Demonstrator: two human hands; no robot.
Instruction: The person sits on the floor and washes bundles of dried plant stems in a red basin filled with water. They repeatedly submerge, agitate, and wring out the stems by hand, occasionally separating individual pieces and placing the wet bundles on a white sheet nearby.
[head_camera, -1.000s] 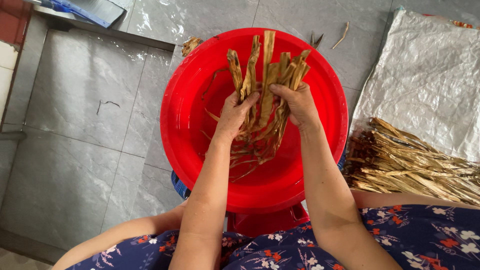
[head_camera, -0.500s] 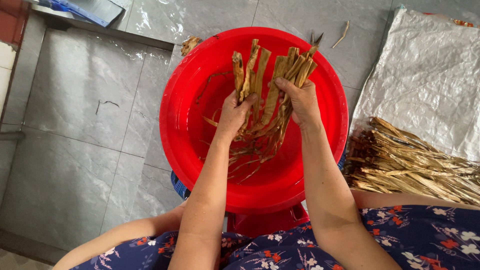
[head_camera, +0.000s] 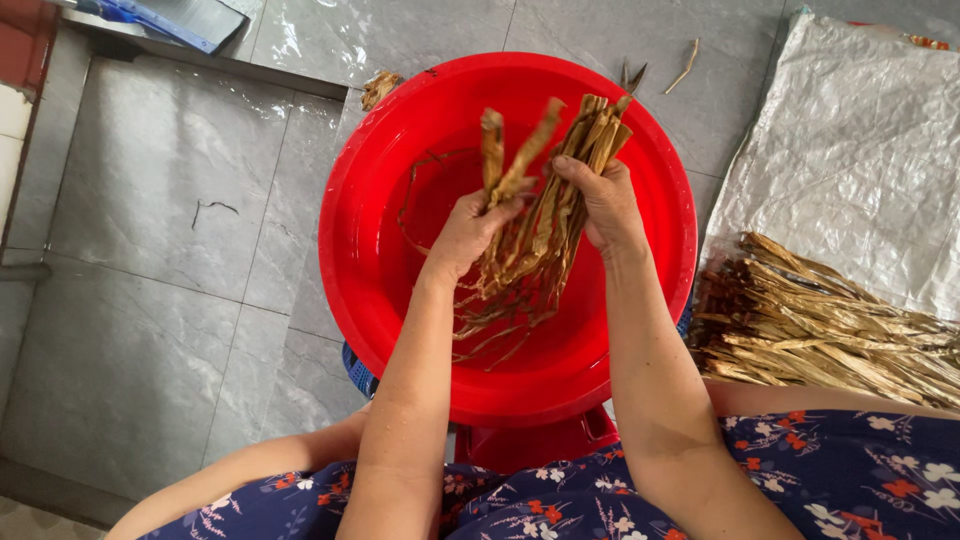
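From the head view, the left hand (head_camera: 468, 228) and right hand (head_camera: 598, 200) both close their fingers round a bundle of dried leaf strips (head_camera: 535, 215), held over the middle of the red basin (head_camera: 372, 290). This looks like rinsing; the strips hang well inside the rim, with more dried strips (head_camera: 830, 335) right of the basin.

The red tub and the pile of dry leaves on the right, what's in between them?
In the head view, almost nothing: the red tub and the pile of dry leaves nearly meet, with only a sliver of something blue at the tub's edge.
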